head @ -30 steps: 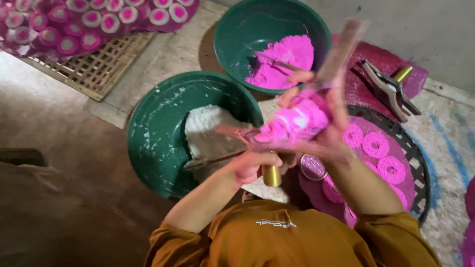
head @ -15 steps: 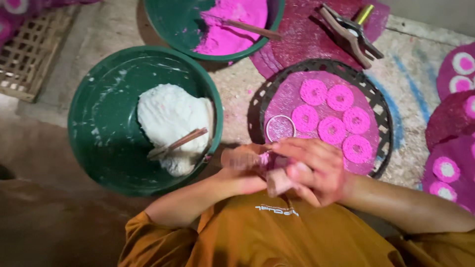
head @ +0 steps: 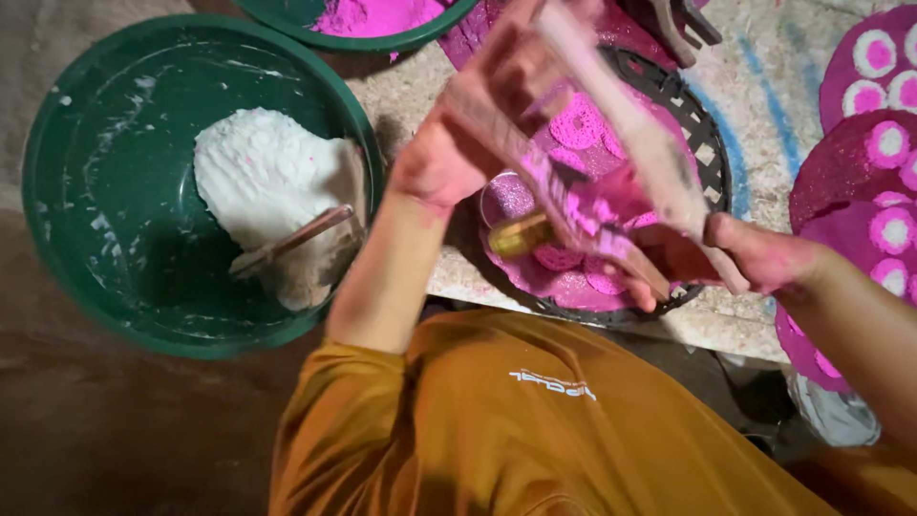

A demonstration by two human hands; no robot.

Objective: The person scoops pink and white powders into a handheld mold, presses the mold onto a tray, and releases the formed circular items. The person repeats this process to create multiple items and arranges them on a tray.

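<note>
Both my hands hold a long wooden hinged mould, stained pink, raised above a round dark woven tray. My left hand grips the upper end of one arm. My right hand grips the lower ends, close to my chest. The mould's two arms are spread apart, and a small brass piece shows beneath them. Pink patterned discs lie on the tray under the mould.
A large green basin at the left holds white dough and a wooden stick. A second green basin with pink powder stands at the top. Pink trays with pink-and-white discs lie at the right.
My hands were low and close together over the tray's near edge; now they have lifted the wooden mould up and its arms have spread apart. The view has shifted left and closer.
</note>
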